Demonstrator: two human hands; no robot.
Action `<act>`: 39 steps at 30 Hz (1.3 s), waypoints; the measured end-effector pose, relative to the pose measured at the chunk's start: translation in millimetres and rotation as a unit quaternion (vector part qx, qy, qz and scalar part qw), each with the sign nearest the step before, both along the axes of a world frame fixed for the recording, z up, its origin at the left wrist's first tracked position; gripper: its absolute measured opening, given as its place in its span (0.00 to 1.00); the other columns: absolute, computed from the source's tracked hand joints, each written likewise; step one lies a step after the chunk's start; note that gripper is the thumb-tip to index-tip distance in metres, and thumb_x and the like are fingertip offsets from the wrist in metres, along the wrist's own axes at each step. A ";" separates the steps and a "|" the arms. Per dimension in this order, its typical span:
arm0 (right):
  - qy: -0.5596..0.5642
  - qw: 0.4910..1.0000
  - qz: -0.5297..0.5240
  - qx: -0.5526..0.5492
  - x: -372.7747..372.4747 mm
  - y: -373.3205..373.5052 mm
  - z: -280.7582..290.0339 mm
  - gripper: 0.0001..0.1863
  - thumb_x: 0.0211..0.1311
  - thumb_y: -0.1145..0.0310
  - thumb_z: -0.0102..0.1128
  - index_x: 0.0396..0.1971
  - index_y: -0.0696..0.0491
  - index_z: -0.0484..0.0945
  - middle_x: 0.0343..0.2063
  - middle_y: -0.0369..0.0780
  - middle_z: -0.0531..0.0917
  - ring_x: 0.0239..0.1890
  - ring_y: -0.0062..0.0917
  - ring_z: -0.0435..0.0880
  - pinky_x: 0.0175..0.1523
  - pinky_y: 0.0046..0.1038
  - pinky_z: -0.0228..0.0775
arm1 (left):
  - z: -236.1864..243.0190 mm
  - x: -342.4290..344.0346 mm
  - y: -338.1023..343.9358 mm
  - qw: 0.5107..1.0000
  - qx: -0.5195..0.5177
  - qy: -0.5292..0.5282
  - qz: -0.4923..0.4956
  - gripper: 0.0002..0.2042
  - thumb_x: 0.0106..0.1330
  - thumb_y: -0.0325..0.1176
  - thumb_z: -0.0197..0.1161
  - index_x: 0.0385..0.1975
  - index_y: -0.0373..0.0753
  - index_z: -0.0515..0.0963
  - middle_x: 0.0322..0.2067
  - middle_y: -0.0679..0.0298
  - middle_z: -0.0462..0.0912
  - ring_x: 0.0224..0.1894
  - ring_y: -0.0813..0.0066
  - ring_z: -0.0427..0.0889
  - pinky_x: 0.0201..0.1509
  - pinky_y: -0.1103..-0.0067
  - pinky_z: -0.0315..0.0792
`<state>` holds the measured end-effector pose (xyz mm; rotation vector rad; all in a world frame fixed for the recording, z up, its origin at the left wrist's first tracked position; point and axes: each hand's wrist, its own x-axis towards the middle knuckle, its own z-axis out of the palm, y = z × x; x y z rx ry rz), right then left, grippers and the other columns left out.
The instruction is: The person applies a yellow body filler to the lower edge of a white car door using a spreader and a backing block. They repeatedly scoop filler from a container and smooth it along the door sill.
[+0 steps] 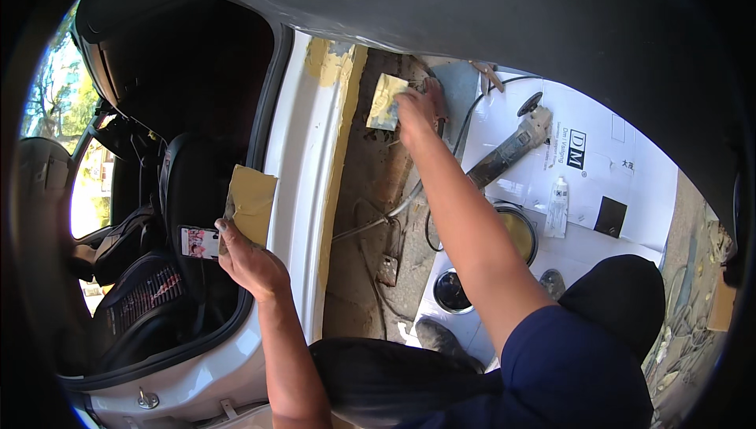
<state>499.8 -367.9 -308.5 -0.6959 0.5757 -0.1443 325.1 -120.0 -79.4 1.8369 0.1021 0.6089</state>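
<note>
My left hand [250,265] is closed on a flat putty board [252,205] covered with yellow filler paste, held beside the car's door opening. A small printed card [200,243] shows just beside its thumb; whether the hand holds it I cannot tell. Out in front, my right hand [417,110] grips a flat putty spreader [387,102] with yellow paste thick on its blade. That spreader is to the right of the white door sill [293,153]. Yellow filler [336,138] coats the sill's outer edge, with a wider patch at its far end.
An angle grinder [512,146] lies on white cardboard [606,146], near a white tube [557,207], an open tin of yellowish paste [517,236] and a dark round lid [452,291]. Cables [409,197] cross the floor. A dark car panel [512,16] hangs over the far side.
</note>
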 end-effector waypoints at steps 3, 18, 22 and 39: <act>0.030 1.000 0.006 -0.002 28.0 2.0 -1.0 0.12 0.69 0.70 0.65 0.49 0.56 0.86 0.47 0.41 0.87 0.51 0.29 0.83 0.60 0.35 0.73 | 2.1 -2.2 -4.2 1.000 0.016 0.001 -0.004 0.25 0.88 0.45 0.49 0.55 0.25 0.83 0.49 0.55 0.90 0.50 0.72 0.86 0.60 0.72 0.75; 0.011 0.977 0.132 0.167 97.9 20.9 -88.9 0.26 0.72 0.62 0.65 0.65 0.59 0.77 0.67 0.46 0.78 0.66 0.40 0.78 0.69 0.51 0.68 | 0.5 0.7 5.8 0.999 0.007 0.032 0.001 0.25 0.88 0.44 0.49 0.55 0.24 0.82 0.50 0.54 0.89 0.51 0.70 0.86 0.61 0.72 0.75; -0.035 0.964 0.140 0.222 114.6 26.4 -100.2 0.33 0.73 0.61 0.64 0.72 0.61 0.71 0.78 0.48 0.68 0.76 0.41 0.68 0.78 0.53 0.56 | -0.6 -1.1 8.2 0.998 0.052 0.033 0.012 0.25 0.88 0.44 0.49 0.55 0.24 0.82 0.51 0.53 0.89 0.52 0.70 0.86 0.61 0.72 0.75; 0.049 0.994 0.065 0.068 107.1 -0.1 -2.7 0.20 0.66 0.75 0.67 0.56 0.67 0.80 0.54 0.50 0.85 0.53 0.39 0.86 0.54 0.44 0.79 | -3.1 -1.2 15.6 0.991 0.126 0.039 0.023 0.25 0.88 0.45 0.50 0.55 0.24 0.82 0.50 0.53 0.89 0.51 0.70 0.87 0.61 0.72 0.76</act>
